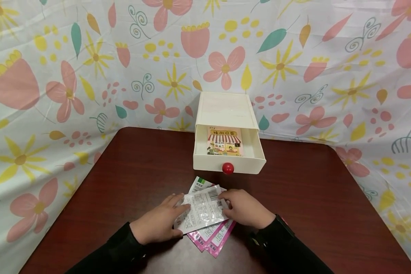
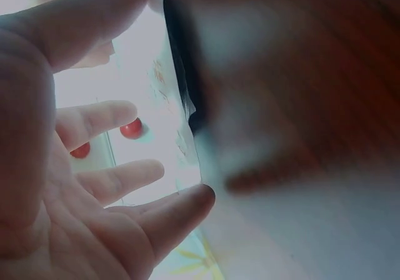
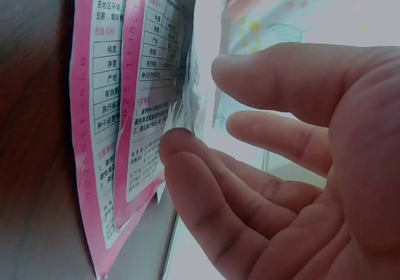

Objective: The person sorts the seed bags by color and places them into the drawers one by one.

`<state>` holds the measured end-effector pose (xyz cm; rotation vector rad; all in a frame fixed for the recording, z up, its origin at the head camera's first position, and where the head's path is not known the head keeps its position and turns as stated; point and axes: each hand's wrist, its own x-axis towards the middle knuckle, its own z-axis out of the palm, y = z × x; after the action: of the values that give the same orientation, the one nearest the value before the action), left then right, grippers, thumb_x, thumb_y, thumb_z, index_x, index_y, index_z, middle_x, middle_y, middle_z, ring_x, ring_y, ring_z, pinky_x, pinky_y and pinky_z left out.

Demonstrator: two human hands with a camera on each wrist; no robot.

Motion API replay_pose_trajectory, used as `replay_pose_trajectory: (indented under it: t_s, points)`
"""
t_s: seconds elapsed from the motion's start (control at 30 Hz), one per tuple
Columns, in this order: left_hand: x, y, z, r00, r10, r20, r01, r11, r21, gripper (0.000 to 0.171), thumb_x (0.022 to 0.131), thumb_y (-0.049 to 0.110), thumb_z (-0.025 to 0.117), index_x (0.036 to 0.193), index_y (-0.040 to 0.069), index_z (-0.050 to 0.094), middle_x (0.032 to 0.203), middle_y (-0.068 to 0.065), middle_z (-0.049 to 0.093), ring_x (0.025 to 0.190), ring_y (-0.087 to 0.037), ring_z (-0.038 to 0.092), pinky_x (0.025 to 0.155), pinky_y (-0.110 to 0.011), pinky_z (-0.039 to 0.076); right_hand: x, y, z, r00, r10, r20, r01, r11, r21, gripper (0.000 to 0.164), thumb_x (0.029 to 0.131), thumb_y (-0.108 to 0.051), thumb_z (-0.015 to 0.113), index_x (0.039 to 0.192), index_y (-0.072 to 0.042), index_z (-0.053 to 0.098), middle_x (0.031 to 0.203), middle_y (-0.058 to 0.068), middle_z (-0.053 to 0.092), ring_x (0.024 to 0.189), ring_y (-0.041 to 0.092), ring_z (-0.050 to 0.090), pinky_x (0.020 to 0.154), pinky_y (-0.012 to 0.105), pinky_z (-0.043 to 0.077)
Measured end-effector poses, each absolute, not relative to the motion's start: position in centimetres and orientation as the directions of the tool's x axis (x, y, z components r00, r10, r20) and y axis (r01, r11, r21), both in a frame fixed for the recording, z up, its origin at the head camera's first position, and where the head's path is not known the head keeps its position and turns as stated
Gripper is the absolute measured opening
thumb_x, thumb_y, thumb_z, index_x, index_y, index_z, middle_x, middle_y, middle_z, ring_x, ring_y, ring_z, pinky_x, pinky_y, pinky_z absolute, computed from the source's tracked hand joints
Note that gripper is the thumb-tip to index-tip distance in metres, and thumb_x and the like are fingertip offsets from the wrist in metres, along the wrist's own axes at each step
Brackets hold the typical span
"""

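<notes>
A silver-white seed packet point(image 1: 202, 209) with small print and a barcode lies tilted between the two hands, over other packets. My left hand point(image 1: 161, 220) grips its left end, thumb and fingers spread along that edge. At the right end, my right hand point(image 1: 248, 209) pinches the packet near the barcode; the thumb and a curled finger meet its edge in the right wrist view. Beneath it, pink-edged seed packets point(image 1: 220, 239) fan out on the table, largely covered. Their printed tables show close up in the right wrist view, and a green-marked corner point(image 1: 201, 182) sticks out at the far side.
Behind the packets stands a cream box point(image 1: 226, 108) with its drawer point(image 1: 209, 163) pulled out and a red knob point(image 1: 227, 168) in front. An illustrated booklet point(image 1: 224, 142) lies in the drawer. Flower-patterned cloth point(image 1: 171, 49) surrounds the dark brown table point(image 1: 140, 163).
</notes>
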<state>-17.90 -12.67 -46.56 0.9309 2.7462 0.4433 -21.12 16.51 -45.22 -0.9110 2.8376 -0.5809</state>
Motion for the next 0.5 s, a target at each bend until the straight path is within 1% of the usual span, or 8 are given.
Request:
replay_pose_trajectory:
  t_s: [0.13,0.3,0.5]
  points:
    - [-17.91,-12.61,-46.46,-0.778,0.622,-0.092,0.563,0.754,0.339,0.072,0.083,0.036,0.082,0.145,0.013,0.054,0.156,-0.019,0.032,0.141,-0.043,0.030,0.104,-0.051,0.040,-21.08,16.63,-45.31,-0.812,-0.584,0.013,-0.538,0.738,-0.407,0.036,0.081,-0.013,0.076,0.116,-0.004,0.071,0.097,-0.001,0.067,0.070,0.008,0.053,0.063,0.026,0.049]
    - [-18.01,-12.63,-46.61,-0.774,0.630,-0.059,0.583,0.746,0.321,0.069,0.084,0.035,0.081,0.143,0.010,0.055,0.154,-0.019,0.036,0.139,-0.043,0.034,0.105,-0.051,0.040,-20.87,16.72,-45.23,-0.814,-0.581,-0.008,-0.512,0.724,-0.463,0.033,0.084,-0.013,0.078,0.115,-0.006,0.070,0.095,-0.003,0.065,0.077,0.011,0.057,0.066,0.027,0.050]
    - [-18.06,-12.60,-46.74,-0.774,0.633,-0.030,0.593,0.740,0.318,0.063,0.087,0.029,0.078,0.142,0.008,0.056,0.151,-0.019,0.040,0.136,-0.039,0.039,0.105,-0.049,0.041,-20.35,16.76,-44.74,-0.830,-0.558,0.002,-0.476,0.707,-0.523,0.028,0.085,-0.008,0.077,0.113,-0.009,0.070,0.091,-0.007,0.060,0.076,0.009,0.055,0.065,0.027,0.049]
